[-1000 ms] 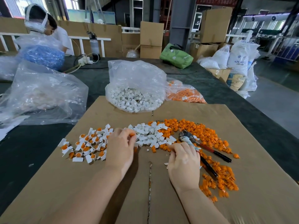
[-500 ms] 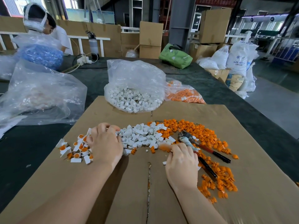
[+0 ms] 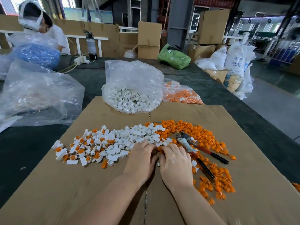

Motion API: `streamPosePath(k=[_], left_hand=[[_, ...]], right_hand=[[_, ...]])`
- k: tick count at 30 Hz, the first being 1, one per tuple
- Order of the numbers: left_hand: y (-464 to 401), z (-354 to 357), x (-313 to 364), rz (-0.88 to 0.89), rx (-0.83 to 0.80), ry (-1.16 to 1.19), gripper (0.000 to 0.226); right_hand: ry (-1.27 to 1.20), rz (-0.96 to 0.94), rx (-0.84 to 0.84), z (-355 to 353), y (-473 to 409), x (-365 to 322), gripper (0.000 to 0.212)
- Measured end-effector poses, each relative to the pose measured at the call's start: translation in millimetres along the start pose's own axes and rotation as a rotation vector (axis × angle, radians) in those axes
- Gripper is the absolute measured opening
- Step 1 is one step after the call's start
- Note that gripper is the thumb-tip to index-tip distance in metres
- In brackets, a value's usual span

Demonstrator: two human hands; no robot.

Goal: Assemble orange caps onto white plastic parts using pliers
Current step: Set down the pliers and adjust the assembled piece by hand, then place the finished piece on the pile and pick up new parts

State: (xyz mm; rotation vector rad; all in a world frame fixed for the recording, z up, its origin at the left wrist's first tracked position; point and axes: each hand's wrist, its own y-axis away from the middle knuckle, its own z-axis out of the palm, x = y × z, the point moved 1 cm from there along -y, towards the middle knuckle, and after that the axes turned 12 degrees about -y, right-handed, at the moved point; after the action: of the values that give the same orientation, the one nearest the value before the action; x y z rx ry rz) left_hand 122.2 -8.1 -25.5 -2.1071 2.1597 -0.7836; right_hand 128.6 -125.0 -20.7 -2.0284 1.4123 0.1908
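Both hands meet at the near edge of the parts on the cardboard sheet [image 3: 243, 127]. The left hand [image 3: 142, 157] and right hand [image 3: 176, 161] have their fingers curled down side by side, fingertips together over something small; it looks like a part is pinched between them, but the fingers hide it. White parts [image 3: 138, 135] lie just beyond the left hand, orange caps [image 3: 203, 137] beyond and beside the right. The pliers [image 3: 197, 151] lie unheld, just right of the right hand.
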Motion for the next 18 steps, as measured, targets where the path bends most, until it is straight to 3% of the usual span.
streamPosePath(k=[2, 8, 10, 14, 18], left_hand=[[1.7, -0.4, 0.6, -0.024, 0.009, 0.029, 0.017], [4.6, -4.7, 1.0, -0.023, 0.013, 0.071, 0.003], [5.8, -5.5, 1.7, -0.033, 0.037, 0.084, 0.005], [8.4, -4.3, 0.1, -0.049, 0.050, 0.061, 0.033], [9.3, -4.3, 0.4, -0.054, 0.050, 0.076, 0.028]], right_hand=[[-0.002, -0.015, 0.049, -1.6, 0.7, -1.3, 0.005], [-0.003, -0.075, 0.117, -3.5, 0.3, -3.1, 0.017], [0.009, -0.109, 0.140, -4.4, 1.1, -3.9, 0.020], [-0.029, -0.111, 0.126, -3.9, 2.3, -1.6, 0.022], [-0.147, -0.096, 0.073, -3.5, 2.8, 2.6, 0.018]])
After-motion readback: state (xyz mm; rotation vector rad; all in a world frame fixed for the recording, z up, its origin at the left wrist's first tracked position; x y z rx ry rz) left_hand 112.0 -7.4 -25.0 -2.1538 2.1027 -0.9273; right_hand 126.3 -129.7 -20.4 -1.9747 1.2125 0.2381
